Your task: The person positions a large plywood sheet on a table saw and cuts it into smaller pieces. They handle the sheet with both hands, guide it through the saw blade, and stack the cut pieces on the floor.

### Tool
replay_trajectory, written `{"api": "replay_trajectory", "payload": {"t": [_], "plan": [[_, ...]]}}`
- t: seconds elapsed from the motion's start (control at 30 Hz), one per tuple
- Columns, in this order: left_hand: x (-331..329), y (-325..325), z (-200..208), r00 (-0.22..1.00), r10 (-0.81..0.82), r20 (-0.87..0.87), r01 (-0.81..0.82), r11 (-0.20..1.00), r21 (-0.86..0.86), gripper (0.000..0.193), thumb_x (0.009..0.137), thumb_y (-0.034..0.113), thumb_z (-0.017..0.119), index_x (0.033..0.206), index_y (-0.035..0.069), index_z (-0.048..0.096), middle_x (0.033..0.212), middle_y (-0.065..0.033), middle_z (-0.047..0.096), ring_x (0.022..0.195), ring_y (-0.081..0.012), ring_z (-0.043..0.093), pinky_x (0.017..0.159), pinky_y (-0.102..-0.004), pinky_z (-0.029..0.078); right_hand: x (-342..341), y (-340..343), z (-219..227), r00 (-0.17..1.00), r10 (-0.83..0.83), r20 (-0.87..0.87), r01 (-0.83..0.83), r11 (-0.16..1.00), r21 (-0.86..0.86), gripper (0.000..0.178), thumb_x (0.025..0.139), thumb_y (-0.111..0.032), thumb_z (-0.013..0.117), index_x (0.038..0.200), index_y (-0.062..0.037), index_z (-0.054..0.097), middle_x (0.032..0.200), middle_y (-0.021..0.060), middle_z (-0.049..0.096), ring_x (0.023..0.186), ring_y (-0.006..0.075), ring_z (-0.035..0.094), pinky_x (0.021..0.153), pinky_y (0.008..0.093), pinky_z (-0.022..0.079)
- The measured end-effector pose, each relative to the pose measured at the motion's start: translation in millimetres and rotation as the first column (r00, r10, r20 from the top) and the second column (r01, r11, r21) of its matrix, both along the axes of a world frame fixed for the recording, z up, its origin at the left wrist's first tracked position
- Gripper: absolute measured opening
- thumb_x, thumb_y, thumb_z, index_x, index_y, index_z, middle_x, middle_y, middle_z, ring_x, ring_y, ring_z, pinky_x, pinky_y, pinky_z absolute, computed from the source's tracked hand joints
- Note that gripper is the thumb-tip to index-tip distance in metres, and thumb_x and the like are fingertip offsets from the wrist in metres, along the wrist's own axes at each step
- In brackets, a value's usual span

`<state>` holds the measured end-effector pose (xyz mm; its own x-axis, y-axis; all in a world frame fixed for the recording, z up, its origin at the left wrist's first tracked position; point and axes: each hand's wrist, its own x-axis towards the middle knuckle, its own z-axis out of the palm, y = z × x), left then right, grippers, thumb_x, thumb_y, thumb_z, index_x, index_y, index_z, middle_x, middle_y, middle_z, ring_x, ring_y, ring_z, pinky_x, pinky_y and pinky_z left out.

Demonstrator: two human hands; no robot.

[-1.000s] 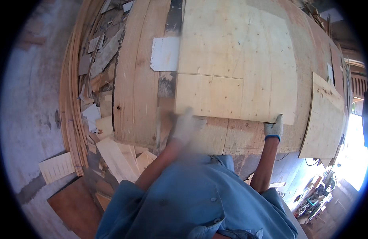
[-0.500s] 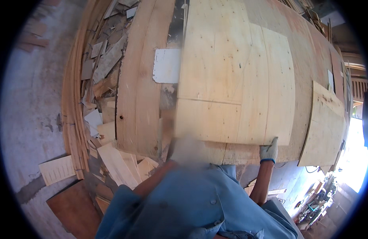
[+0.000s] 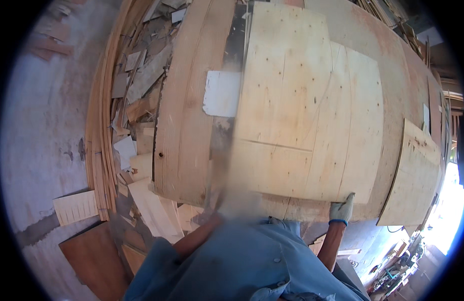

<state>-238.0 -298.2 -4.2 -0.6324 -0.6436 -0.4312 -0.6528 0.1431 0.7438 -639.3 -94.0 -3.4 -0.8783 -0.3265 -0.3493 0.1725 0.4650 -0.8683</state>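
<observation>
A pale plywood veneer sheet [image 3: 292, 115] lies across the bench in front of me, with knots and a crack running from its left side. My right hand [image 3: 341, 208], in a white glove with a blue cuff, grips the sheet's near edge close to the right corner. Its thumb rests on top and the fingers go below the edge, out of sight. My left hand [image 3: 238, 204], which looks pale and gloved, is by the sheet's near left corner. A blurry smear covers it, so its fingers cannot be made out.
Brown boards [image 3: 184, 115] lie left of the sheet, with a white panel [image 3: 221, 94] partly over them. Long wooden strips [image 3: 99, 130] and scattered offcuts [image 3: 141, 80] fill the area farther left. Another plywood piece [image 3: 411, 175] leans at the right. Cluttered tools [image 3: 400, 266] lie at lower right.
The whole scene has shifted down and slightly right in the picture as my head moved. My right hand keeps its hold on the sheet's edge; the sheet has not visibly slid on the bench.
</observation>
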Motion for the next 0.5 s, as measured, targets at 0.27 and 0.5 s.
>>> {"api": "replay_trajectory", "payload": {"t": [0.27, 0.5], "plan": [[-34, -39, 5, 0.997, 0.067, -0.025, -0.07, 0.982, -0.175, 0.019, 0.087, 0.012, 0.057, 0.098, -0.001, 0.065, 0.081, -0.0255, 0.065, 0.079, -0.0423, 0.064, 0.07, -0.0485, 0.051, -28, -49, -3, 0.99, 0.097, -0.106, -0.103, 0.994, -0.045, 0.042, 0.105, -0.031, 0.046, 0.135, -0.0027, 0.05, 0.134, 0.012, 0.057, 0.12, 0.0271, 0.057, 0.101, 0.0441, 0.049], [-74, -60, 45, 0.434, 0.886, 0.16, -0.482, 0.078, 0.873, 0.035, 0.1, 0.03, 0.052, 0.104, -0.002, 0.063, 0.094, -0.0169, 0.069, 0.081, -0.0257, 0.069, 0.07, -0.0385, 0.056, -54, -51, -39, 0.972, 0.131, -0.196, -0.152, 0.983, -0.099, 0.04, 0.105, -0.017, 0.043, 0.137, 0.0078, 0.044, 0.129, 0.0206, 0.06, 0.113, 0.0251, 0.059, 0.099, 0.0363, 0.046]]}}
